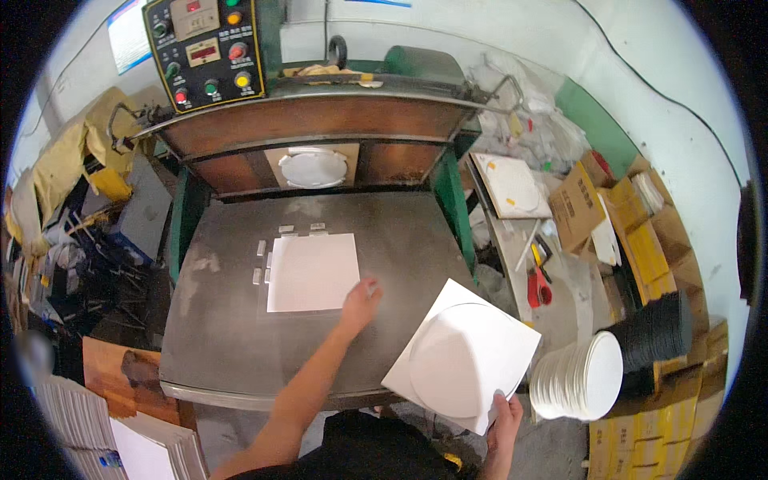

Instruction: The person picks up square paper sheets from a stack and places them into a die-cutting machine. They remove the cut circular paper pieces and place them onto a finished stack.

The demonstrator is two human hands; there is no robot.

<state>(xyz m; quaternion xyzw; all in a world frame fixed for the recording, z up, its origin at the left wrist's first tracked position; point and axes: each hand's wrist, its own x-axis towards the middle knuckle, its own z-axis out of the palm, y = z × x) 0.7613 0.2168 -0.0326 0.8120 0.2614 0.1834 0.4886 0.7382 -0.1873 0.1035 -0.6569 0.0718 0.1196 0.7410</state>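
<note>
A white square sheet (314, 274) lies flat on the grey metal bed of a press (240, 344), against small metal stop blocks (258, 276) along its left and far sides. My left hand (362, 306) is just beyond the sheet's right edge, its fingers loosely bent and holding nothing. To the right, my right hand (504, 418) grips the near corner of a white square board (512, 340) with a large round outline in it. That board is tilted, off the right front corner of the bed. A pale round die plate (314, 168) is fixed on the press's upright brown panel.
A control box (206, 56) with coloured buttons hangs at upper left. On the right stand a stack of white discs (588, 376), a stack of black discs (660, 320), red-handled scissors (538, 286) and cardboard boxes (576, 204). White sheets (152, 448) are stacked at lower left.
</note>
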